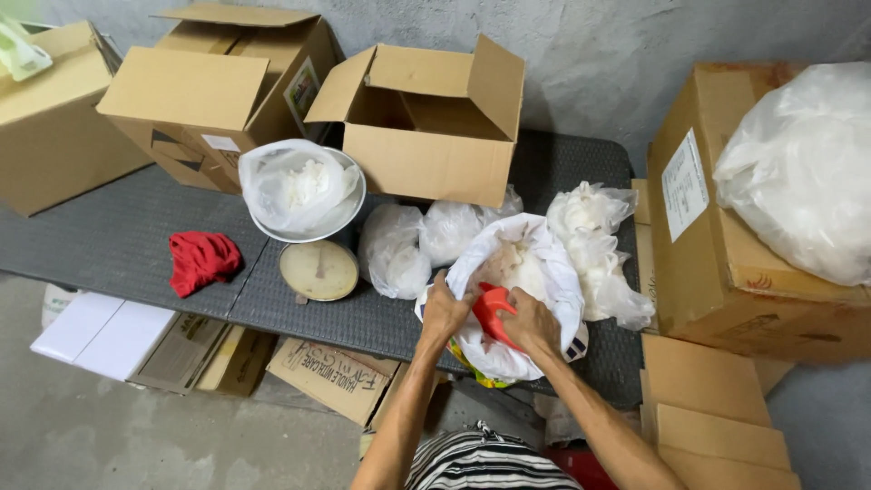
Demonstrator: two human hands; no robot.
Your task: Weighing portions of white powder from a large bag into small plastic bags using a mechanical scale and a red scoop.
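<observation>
The right hand (533, 324) holds a red scoop (490, 311); the left hand (444, 310) grips the white bag (544, 263) rim. Behind the bag stands an open brown box (426, 163). A white label (685, 184) marks the box to its right.

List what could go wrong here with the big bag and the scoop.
1. The big bag sits at the table's front edge, held open by the left hand; it might slump or slide off and spill.
2. The right hand works the red scoop at the mouth; powder may drop on the floor.
3. The tied bags crowd close by; an elbow could knock one.
</observation>
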